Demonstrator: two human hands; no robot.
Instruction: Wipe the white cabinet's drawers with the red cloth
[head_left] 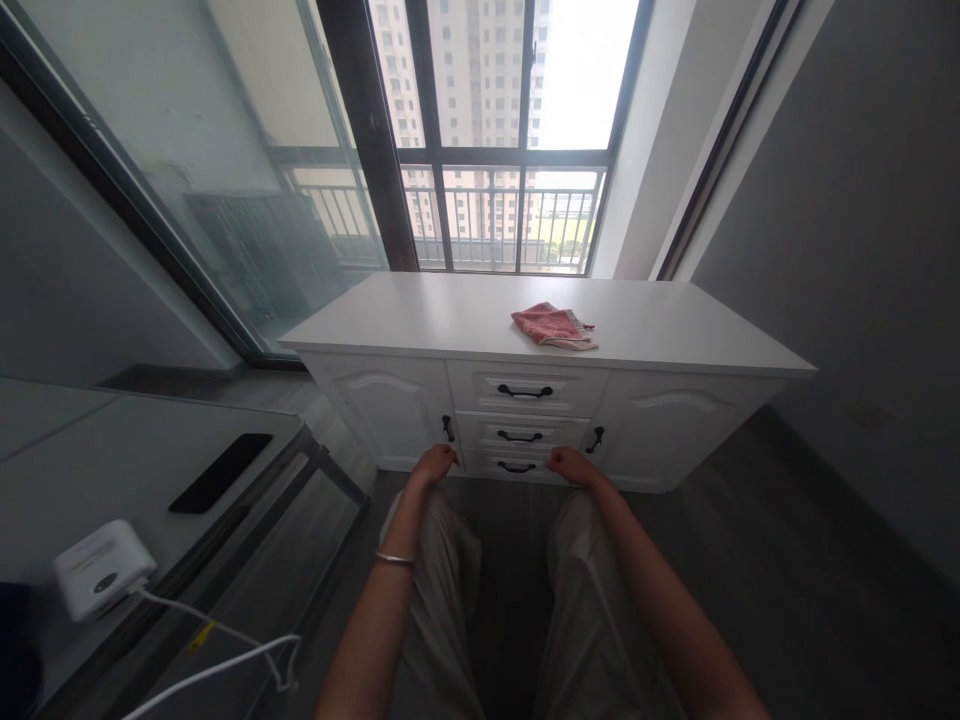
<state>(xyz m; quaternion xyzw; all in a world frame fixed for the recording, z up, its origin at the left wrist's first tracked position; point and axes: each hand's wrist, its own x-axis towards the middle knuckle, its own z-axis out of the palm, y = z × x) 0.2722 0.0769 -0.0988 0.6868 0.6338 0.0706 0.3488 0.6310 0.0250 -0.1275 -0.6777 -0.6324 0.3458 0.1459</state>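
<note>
My left hand rests at my left knee, its fingers curled in and nothing visible in them. Close beyond it is the black handle of the left cabinet door. My right hand lies at my right knee in a loose fist, just short of the right door's black handle. Both hands look apart from the white cabinet. Between them are several drawers with black pulls, all closed. A crumpled red and white cloth lies on the cabinet top.
On the left stands a white table with a black phone and a white boxy device. White cables hang off its edge. Behind the cabinet is a dark-framed glass door; a grey wall is at right.
</note>
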